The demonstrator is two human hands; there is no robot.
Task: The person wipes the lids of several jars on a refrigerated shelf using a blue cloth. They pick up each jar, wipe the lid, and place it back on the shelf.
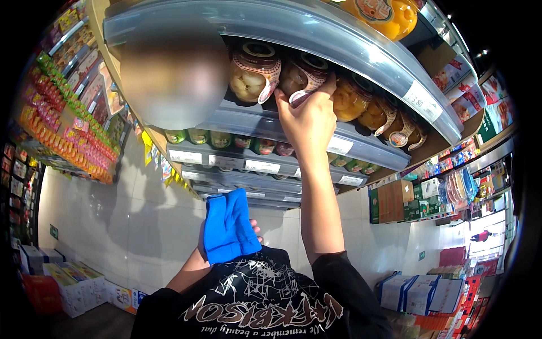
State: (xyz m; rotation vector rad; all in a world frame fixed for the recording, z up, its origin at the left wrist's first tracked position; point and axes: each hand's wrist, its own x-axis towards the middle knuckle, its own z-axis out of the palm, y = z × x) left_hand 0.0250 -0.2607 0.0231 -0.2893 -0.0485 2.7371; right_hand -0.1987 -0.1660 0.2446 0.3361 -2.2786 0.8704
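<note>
With fingers and thumb wrapped round its sides, my right hand (307, 116) grips a glass jar (293, 79) of preserved fruit on the shelf. The jar has a dark lid and a patterned label; the hand hides part of it. To its left stands a jar of pale fruit (247, 83), and to its right a jar of yellow-orange fruit (349, 100). A folded blue cloth (228, 226) lies over my left hand (256, 226) in front of my chest. A few fingertips show at the cloth's right edge, curled behind it.
Overhanging the jars is a clear-fronted upper shelf edge (339, 42). Lower shelves carry small green-lidded jars (197, 135) behind price tags. A blurred patch covers part of the shelf at left. Packaged snacks (68, 121) hang at far left; cartons (76, 285) stand on the floor.
</note>
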